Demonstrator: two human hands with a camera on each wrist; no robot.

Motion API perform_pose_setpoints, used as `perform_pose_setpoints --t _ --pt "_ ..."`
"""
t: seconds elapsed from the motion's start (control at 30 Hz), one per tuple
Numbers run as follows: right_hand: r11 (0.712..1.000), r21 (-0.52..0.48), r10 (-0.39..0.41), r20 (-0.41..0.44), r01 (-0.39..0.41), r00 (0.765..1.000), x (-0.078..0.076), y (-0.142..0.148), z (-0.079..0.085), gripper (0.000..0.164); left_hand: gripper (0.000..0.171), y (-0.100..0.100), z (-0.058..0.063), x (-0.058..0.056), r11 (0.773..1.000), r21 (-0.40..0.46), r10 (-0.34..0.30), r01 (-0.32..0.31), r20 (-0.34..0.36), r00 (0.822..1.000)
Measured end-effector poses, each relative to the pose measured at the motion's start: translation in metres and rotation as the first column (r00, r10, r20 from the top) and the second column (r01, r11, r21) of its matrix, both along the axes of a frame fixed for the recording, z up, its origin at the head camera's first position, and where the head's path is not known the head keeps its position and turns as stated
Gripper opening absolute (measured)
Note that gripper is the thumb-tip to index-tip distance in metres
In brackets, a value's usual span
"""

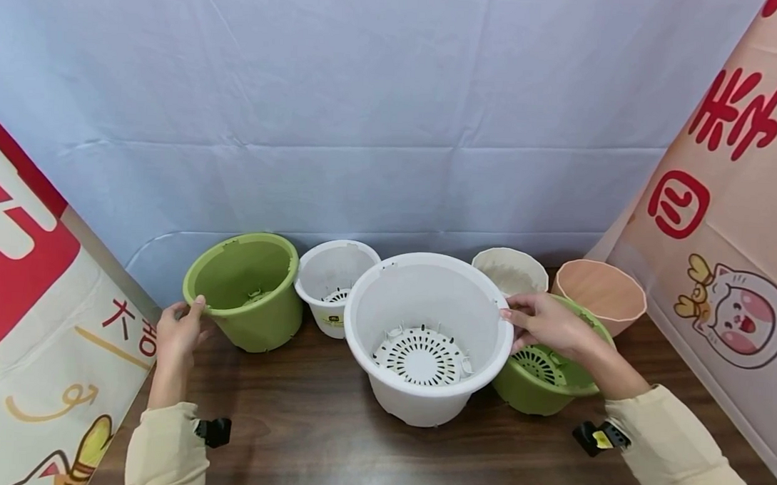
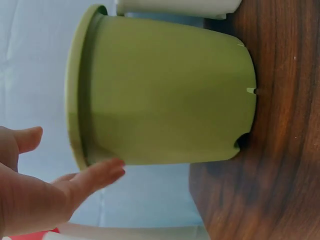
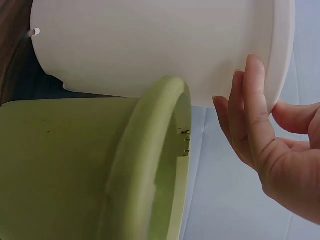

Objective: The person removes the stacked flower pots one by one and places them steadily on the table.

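A large white flower pot (image 1: 421, 408) with a slotted base is in the middle of the head view. My right hand (image 1: 546, 323) pinches its right rim, thumb on top and fingers along the outer wall, as the right wrist view shows. On the left stands a large green flower pot (image 1: 257, 327). My left hand (image 1: 180, 331) is at its left rim; in the left wrist view the fingers (image 2: 102, 175) reach to the wall under the rim, while the thumb is apart from it. Under my right forearm, a second green flower pot (image 1: 531, 397) is partly hidden.
Between the left green pot and the large white one stands a small white pot (image 1: 331, 315). At the back right are a cream pot (image 1: 510, 264) and a peach pot (image 1: 602, 289). A pale cloth (image 1: 367, 127) hangs behind the brown wooden table (image 1: 292, 425); printed sheets flank both sides.
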State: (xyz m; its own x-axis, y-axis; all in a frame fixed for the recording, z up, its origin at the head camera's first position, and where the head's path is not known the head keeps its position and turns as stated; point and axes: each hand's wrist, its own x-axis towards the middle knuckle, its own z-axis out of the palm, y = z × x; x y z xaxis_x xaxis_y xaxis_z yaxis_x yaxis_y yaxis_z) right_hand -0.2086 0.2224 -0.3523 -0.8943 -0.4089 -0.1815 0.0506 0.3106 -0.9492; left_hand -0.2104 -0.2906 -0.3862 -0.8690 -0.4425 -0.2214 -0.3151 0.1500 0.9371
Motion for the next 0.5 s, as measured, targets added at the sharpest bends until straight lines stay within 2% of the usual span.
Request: perform_pose_setpoints --t 0.2,0.37,0.5 --pt "1.0 -0.016 -0.011 -0.03 0.011 0.999 0.002 0.002 -0.004 0.038 0.076 0.01 0.007 0.009 0.982 -0.185 -0.027 0.025 -0.01 1.0" --pt "0.998 0.019 -0.062 -0.081 0.064 0.995 0.007 0.003 -0.004 0.039 0.074 0.019 0.01 0.015 0.934 -0.355 -0.045 0.039 -0.007 0.999" --pt "0.983 0.101 -0.134 -0.18 0.154 0.974 0.012 0.004 -0.002 0.04 0.072 0.028 0.012 0.019 0.898 -0.436 -0.082 0.052 -0.051 0.995"
